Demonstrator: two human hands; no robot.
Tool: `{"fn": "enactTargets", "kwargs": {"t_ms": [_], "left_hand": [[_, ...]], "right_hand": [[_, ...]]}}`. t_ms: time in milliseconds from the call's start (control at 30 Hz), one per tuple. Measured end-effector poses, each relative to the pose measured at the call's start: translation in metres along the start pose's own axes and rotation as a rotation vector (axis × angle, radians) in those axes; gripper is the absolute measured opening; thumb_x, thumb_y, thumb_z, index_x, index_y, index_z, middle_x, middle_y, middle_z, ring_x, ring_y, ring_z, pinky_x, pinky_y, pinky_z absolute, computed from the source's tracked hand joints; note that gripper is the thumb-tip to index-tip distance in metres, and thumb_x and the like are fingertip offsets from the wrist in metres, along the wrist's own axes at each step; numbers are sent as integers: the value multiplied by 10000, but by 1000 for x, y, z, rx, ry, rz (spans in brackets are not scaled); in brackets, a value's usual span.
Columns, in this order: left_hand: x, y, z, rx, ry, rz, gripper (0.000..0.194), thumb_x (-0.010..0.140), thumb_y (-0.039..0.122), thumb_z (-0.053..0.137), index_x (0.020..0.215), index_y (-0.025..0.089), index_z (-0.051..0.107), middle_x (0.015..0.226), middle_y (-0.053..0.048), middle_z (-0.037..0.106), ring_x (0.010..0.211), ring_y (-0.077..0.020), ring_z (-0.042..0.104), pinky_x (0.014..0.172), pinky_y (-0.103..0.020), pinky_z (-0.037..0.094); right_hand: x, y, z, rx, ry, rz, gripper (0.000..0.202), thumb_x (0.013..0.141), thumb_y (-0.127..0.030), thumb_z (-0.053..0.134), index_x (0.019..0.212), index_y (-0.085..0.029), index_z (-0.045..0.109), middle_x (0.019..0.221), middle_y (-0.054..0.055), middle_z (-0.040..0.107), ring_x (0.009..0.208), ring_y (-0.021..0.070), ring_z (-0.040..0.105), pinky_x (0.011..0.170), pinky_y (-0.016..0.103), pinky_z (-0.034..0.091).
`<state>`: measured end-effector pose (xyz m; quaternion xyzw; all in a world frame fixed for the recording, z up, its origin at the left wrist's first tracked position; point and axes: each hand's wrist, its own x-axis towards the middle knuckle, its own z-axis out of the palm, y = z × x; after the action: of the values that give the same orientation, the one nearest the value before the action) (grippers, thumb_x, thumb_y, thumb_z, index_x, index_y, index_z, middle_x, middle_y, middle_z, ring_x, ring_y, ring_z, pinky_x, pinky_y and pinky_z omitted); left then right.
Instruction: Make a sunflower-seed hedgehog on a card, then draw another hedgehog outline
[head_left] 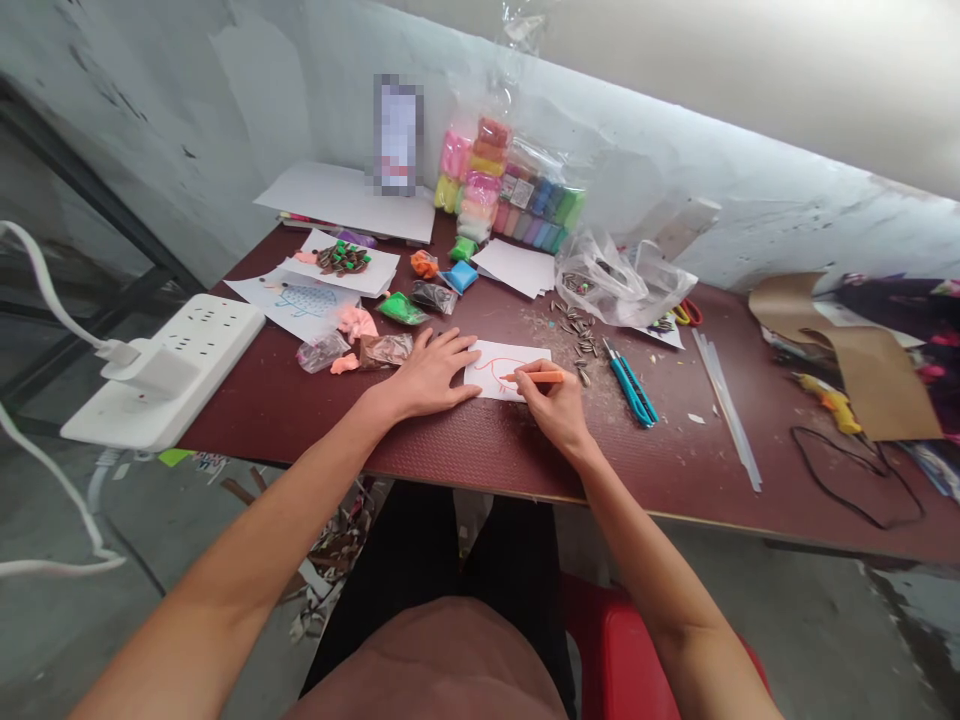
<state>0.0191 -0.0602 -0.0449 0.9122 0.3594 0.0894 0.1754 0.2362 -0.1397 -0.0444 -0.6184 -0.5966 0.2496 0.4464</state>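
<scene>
A small white paper (486, 378) lies on the dark red table in front of me, with a curved orange outline drawn on it. My right hand (556, 405) grips an orange marker (544, 377), its tip at the drawing. Flat on the table, my left hand (433, 374) has its fingers spread, and its fingertips press the paper's left edge. Left of that hand sit a brown packet (386, 350) and pink clay (357, 323). A teal utility knife (632, 388) rests to the right of the paper, beside scattered sunflower seeds (582, 335).
A white power strip (169, 370) overhangs the table's left side. Coloured clay packs (536, 205) lean on the wall. A clear plastic bag (626, 280), glue sticks (726, 405) and a yellow glue gun (829, 402) are on the right. Left stands a paper with clay and seeds (382, 265).
</scene>
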Motion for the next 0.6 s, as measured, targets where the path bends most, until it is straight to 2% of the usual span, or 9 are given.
{"fn": "enactTargets", "kwargs": {"t_ms": [267, 400, 600], "left_hand": [[0, 0, 0, 0, -2, -3, 530, 970, 453, 605, 1449, 227, 593, 1648, -107, 451, 1559, -364, 330, 1266, -628, 198], [1, -1, 0, -1, -8, -4, 540, 967, 452, 600, 1449, 210, 594, 1646, -120, 450, 1562, -368, 324, 1265, -631, 197], [0, -3, -1, -29, -22, 6, 538, 961, 440, 578, 1463, 244, 583, 1666, -92, 426, 1576, -350, 300, 1275, -622, 174]], "right_hand": [[7, 4, 5, 31, -26, -28, 301, 894, -484, 693, 898, -198, 785, 894, 82, 795, 758, 215, 739, 633, 300, 527], [9, 4, 7, 32, -30, -31, 323, 888, -509, 705, 904, -197, 785, 883, 85, 799, 743, 214, 739, 638, 303, 539], [6, -1, 11, 89, -29, -21, 307, 887, -502, 704, 875, -204, 776, 847, 67, 791, 710, 203, 739, 678, 316, 569]]}}
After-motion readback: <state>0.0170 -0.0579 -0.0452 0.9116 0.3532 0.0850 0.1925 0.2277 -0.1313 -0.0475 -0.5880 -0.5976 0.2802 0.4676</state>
